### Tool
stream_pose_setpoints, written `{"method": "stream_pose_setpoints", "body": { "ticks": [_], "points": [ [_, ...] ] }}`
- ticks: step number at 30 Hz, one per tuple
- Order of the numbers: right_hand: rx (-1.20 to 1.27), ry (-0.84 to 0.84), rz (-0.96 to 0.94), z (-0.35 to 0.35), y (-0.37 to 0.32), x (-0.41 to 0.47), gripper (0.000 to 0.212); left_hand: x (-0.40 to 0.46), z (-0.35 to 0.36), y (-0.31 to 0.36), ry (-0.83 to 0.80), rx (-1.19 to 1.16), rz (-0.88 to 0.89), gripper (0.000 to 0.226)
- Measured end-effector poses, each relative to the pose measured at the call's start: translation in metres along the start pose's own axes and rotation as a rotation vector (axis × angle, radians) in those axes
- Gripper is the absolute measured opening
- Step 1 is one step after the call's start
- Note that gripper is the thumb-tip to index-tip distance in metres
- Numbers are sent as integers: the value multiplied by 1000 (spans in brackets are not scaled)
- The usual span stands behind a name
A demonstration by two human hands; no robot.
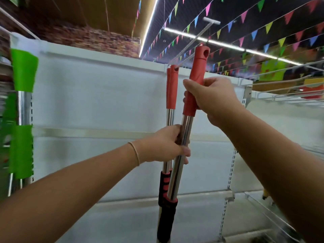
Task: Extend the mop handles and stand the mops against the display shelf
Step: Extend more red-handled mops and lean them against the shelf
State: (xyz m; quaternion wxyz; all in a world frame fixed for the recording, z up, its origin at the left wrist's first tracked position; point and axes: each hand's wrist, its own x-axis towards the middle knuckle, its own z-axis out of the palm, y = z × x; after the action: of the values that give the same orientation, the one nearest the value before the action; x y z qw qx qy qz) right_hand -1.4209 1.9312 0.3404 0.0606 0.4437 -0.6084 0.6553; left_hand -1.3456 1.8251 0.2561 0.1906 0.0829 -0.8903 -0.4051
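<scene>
Our right hand (pixel 213 100) is wrapped around the red grip (pixel 197 79) of the nearest mop handle (pixel 178 158), fingers curled tight on it just right of centre, toward 1 o'clock. Our left hand (pixel 168 144) grips the same handle's bare steel tube lower down, near centre, thumb across the front. The tube runs down toward 6 o'clock into a black and red locking collar (pixel 166 209). Just behind it, touching or nearly so, stands a second mop handle (pixel 171 95) with its own red grip, upright against the white display shelf (pixel 98 95); there may be a third behind that, though blur makes it hard to tell. At 9 o'clock, blurred green-capped poles (pixel 23 109) stand by the shelf edge. Coloured bunting (pixel 254 34) hangs at 1 o'clock.
</scene>
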Motion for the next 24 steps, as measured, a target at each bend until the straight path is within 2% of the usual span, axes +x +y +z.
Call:
{"method": "stream_pose_setpoints", "body": {
  "ticks": [14, 24],
  "points": [
    [37, 32, -195, -9, 7, 18, 22, 6, -15, 17, -56, -33, 30, 20],
    [-19, 37, -157, 5, 16, 37, 30, 16, -26, 5, -67, -91, 3, 23]
  ]
}}
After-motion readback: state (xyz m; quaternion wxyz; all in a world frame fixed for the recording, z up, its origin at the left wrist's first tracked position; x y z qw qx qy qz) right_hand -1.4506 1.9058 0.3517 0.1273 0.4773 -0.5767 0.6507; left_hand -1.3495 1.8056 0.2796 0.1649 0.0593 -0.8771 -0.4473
